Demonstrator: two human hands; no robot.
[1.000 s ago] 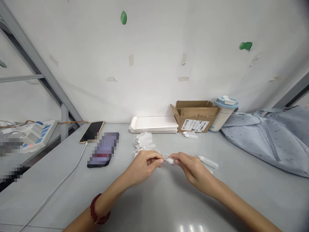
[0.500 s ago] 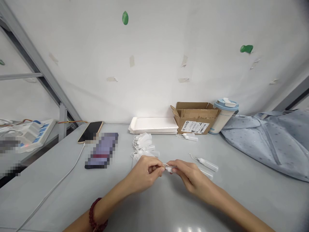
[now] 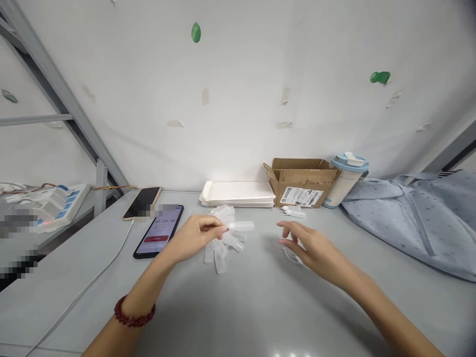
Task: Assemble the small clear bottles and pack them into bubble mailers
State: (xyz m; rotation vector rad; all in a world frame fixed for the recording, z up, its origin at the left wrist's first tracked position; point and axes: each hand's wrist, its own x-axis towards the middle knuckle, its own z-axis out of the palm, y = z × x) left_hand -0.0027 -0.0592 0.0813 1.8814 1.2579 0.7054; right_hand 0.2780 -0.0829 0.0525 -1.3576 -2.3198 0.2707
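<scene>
My left hand pinches the cap end of a small clear plastic bottle, which points right above a loose pile of similar small bottles with tags and white strings. To the right, my right hand hovers above the table with thumb and fingers apart and nothing between them. Under its fingertips a thin white string shows on the table; whatever it belongs to is mostly hidden by the hand. Farther back, another couple of small bottles lie in front of the cardboard box.
Behind the pile stand stacked white padded envelopes, an open cardboard box and a blue-lidded cup. Blue cloth covers the right side. On the left lie a phone with a timer, a charging phone and a power strip.
My hands have moved apart from their meeting point at the centre. The left has carried a bottle up and left over the pile; the right has moved right and let go.
</scene>
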